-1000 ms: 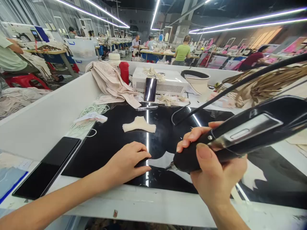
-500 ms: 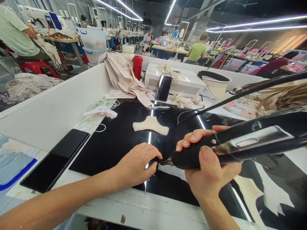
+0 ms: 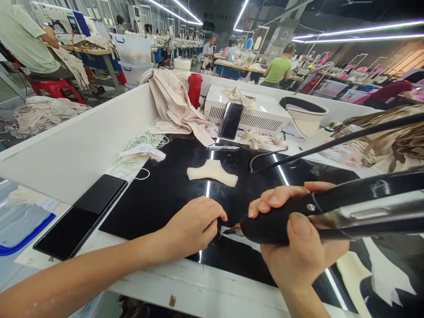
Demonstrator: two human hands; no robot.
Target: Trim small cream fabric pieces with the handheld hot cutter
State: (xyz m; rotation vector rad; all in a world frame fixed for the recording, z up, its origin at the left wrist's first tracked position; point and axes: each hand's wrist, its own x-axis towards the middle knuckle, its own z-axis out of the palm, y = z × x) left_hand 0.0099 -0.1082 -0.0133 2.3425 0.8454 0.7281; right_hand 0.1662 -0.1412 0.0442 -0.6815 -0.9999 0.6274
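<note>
My right hand (image 3: 298, 238) is wrapped round a black hand tool (image 3: 357, 207) with a silver lever along its side and a short pointed metal tip. The tip points left, low over the glossy black work surface (image 3: 149, 198), at the end of a flat white piece (image 3: 241, 240) partly hidden under the tool. Just left of the tip, my left hand (image 3: 198, 223) has its fingers curled together; whatever they hold is hidden. Beyond the hands lies a cream, wing-shaped fabric piece (image 3: 212, 172).
Left are a large black phone (image 3: 81, 216) and pale green cord (image 3: 139, 145). Behind stand a propped phone (image 3: 231, 120), a red bottle (image 3: 194, 90) and a white vented box (image 3: 247, 110). A black cable (image 3: 331, 141) crosses at right. Pale cut pieces (image 3: 386, 269) lie lower right. People sew beyond.
The tool and my right hand have shifted slightly right and lower, so more of the metal tip shows. My left hand has stayed nearly in place, and the view has turned slightly.
</note>
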